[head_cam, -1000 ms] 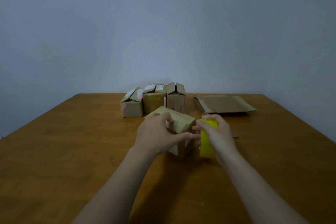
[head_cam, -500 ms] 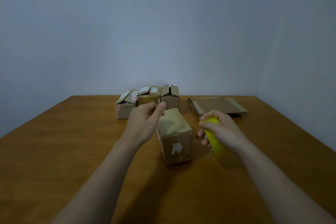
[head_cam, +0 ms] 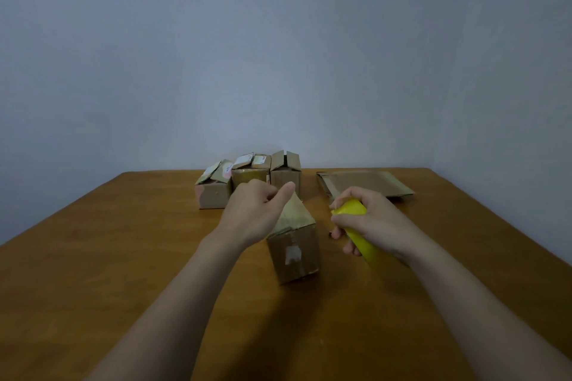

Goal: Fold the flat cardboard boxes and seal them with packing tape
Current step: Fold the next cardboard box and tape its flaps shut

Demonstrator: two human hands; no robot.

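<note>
A small folded cardboard box (head_cam: 295, 249) stands on the wooden table (head_cam: 123, 257) in the middle, with a torn white label on its near face. My left hand (head_cam: 255, 213) hovers at the box's upper left, fingers curled, thumb tip by its far top edge. My right hand (head_cam: 368, 221) is to the right of the box, closed around a yellow roll of packing tape (head_cam: 359, 232). A stack of flat cardboard boxes (head_cam: 365, 184) lies at the back right.
Three folded boxes stand in a row at the back of the table: one on the left (head_cam: 213, 190), one in the middle (head_cam: 250, 168), one on the right (head_cam: 286, 168) with its top flaps up. A grey wall rises behind the table.
My left hand has let go of the box and lifted to its upper left. My right hand has drawn the yellow tape roll away from the box to the right.
</note>
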